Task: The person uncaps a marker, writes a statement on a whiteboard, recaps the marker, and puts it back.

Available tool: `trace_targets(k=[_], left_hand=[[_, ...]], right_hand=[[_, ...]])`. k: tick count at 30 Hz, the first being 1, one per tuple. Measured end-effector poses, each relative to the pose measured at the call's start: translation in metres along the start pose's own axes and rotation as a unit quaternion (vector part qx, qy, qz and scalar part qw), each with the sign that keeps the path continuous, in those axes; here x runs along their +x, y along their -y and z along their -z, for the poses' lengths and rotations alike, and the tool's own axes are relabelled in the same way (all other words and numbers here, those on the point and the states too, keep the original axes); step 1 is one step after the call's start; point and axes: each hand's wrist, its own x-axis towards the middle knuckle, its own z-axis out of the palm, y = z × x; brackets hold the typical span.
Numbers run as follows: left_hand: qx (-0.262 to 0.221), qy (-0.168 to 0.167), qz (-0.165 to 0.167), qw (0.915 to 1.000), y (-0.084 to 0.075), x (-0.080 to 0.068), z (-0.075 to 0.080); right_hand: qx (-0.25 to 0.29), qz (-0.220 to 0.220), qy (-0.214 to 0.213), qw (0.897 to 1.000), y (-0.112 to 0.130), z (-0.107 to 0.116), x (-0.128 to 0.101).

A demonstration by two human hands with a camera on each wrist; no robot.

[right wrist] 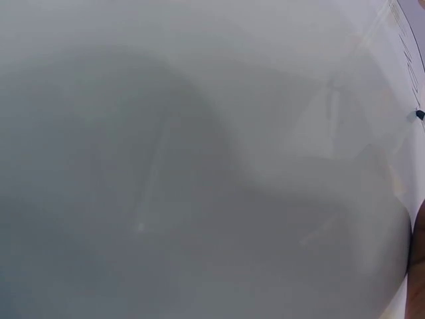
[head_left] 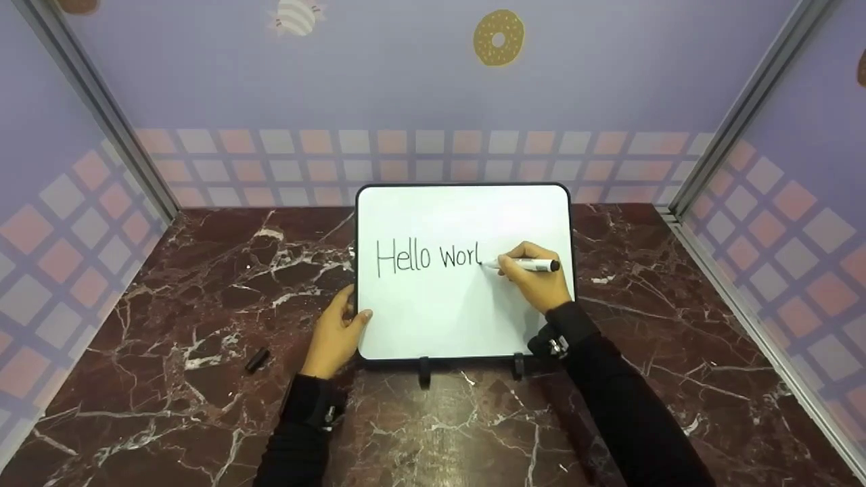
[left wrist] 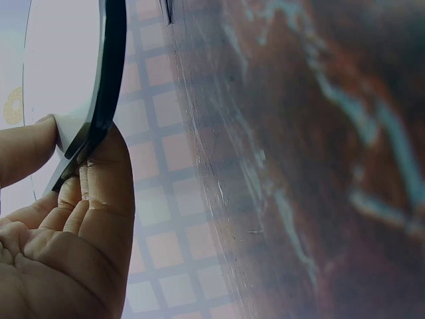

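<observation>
A black-framed whiteboard (head_left: 433, 311) stands tilted back, with "Hello Worl" in black handwriting across its middle. My left hand (head_left: 335, 333) grips its left edge, thumb on the white face. In the left wrist view the fingers of that hand (left wrist: 73, 239) curl behind the dark frame (left wrist: 114, 60). With my right hand (head_left: 538, 287) I pinch a white marker (head_left: 538, 264) with a black end, its tip at the foot of the last letter. The right wrist view is mostly white board surface (right wrist: 166, 146), with the dark marker tip (right wrist: 420, 115) at the right edge.
Two black feet (head_left: 424, 372) support the board's lower edge on the dark red marbled table (head_left: 446, 433). A small black marker cap (head_left: 257, 360) lies to the left of my left hand. Purple walls (head_left: 406, 81) with checkered bands enclose the table at the back and sides.
</observation>
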Motion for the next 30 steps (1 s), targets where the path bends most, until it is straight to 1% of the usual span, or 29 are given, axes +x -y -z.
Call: trace_targets(k=[7,16,23,30], left_hand=[[0.002,-0.005,0.002,1.0,-0.0003,-0.0006,0.0],[0.0,-0.002,0.011,0.9999,0.0002,-0.0007,0.001],[-0.001,-0.001,0.009,1.0,0.001,-0.0005,0.0006],[-0.004,-0.002,0.005,1.0,0.0003,-0.0004,-0.0003]], right_hand=[[0.019,0.002,-0.01,1.0,-0.0001,0.0007,0.0002],[0.051,0.012,-0.048,0.997,-0.0022,0.0052,0.0053],[0.052,0.012,-0.043,0.998,-0.0019,0.0044,0.0072],[0.054,0.018,-0.051,0.997,-0.0015,0.0034,0.0069]])
